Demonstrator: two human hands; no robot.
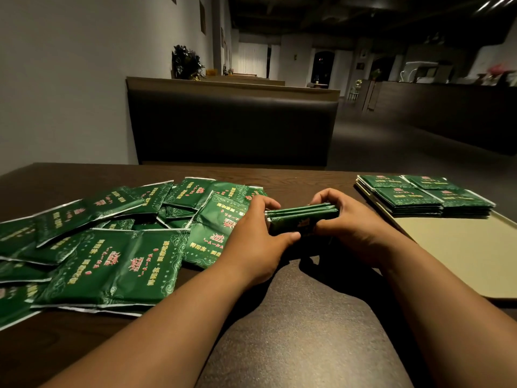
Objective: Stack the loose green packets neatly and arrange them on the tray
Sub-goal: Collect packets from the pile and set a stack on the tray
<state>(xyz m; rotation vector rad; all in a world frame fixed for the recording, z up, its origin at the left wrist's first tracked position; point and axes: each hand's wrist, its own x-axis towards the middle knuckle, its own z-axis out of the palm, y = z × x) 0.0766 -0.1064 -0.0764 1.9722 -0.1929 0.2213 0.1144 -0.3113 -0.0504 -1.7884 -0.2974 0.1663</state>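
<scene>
A small stack of green packets (300, 217) stands on its edge in the middle of the dark table, squeezed from both sides. My left hand (258, 233) grips its left end and my right hand (345, 222) grips its right end. Several loose green packets (117, 242) with red and gold print lie scattered and overlapping to the left. On the right a beige tray (461, 253) holds neat stacks of green packets (425, 196) at its far end.
The dark wooden table (293, 331) runs to the near edge between my forearms. A dark padded booth seat (232, 127) stands just beyond the table's far edge. The tray's near part is bare beige surface.
</scene>
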